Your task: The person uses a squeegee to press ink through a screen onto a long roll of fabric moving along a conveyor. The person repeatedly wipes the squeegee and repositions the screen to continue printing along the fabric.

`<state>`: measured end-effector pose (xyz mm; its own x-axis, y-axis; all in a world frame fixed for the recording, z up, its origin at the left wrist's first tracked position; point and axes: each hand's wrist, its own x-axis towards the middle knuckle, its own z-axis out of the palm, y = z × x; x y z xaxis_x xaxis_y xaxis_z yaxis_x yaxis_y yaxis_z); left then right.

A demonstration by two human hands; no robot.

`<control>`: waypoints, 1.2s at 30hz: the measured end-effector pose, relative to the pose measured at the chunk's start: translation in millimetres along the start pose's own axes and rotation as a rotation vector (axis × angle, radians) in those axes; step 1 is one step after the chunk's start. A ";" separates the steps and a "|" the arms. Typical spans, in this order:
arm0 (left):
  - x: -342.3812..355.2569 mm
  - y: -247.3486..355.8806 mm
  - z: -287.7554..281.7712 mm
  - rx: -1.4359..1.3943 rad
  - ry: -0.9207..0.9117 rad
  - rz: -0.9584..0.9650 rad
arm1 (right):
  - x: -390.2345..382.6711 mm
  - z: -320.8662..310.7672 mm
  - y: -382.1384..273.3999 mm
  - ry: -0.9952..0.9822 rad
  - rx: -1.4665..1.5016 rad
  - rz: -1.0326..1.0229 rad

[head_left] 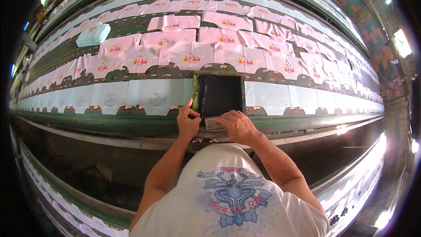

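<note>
A screen-printing frame point(196, 88) with dark mesh lies over the near row of pale blue fabric pieces. My left hand point(188, 122) grips its near left corner, the index finger pointing up along the side. At the near end of the mesh, my right hand point(238, 125) is closed on a squeegee point(213, 123); the fingers cover part of it. Left of the frame, a pale blue fabric piece point(144, 91) carries a dark outline print of two cartoon figures. To the right, pale blue pieces point(267, 96) show no print that I can make out.
Pink fabric pieces point(175, 55) with coloured prints lie in rows farther back on the long table. A folded pale blue stack point(93, 35) sits at the far left. The table's near rail point(109, 127) runs just before me. Another table of fabric point(57, 193) shows at lower left.
</note>
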<state>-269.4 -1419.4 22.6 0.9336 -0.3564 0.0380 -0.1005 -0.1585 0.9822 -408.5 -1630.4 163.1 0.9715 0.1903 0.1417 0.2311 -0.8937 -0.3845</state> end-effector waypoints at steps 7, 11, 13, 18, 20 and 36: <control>0.2 -0.4 4.2 -0.041 0.059 0.159 | 67.6 -36.1 58.0 -0.184 0.160 0.145; 1.4 1.4 3.1 0.000 0.050 0.150 | 106.9 -14.5 101.1 0.040 0.040 0.153; -0.2 1.9 0.0 0.019 0.040 0.194 | 120.5 -14.2 101.5 0.118 0.018 0.207; -3.3 11.5 -1.6 0.045 0.015 0.201 | 95.1 0.4 80.8 0.073 -0.090 0.185; -3.9 14.0 -1.9 0.078 0.012 0.206 | 76.1 4.2 62.8 0.080 -0.097 0.163; -0.4 15.0 0.5 0.149 0.034 0.258 | -9.6 19.0 -31.0 -0.047 0.041 0.216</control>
<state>-271.5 -1422.1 37.2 0.8813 -0.3717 0.2919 -0.3835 -0.2013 0.9014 -424.0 -1596.8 156.4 0.9998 0.0159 0.0095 0.0185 -0.8985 -0.4385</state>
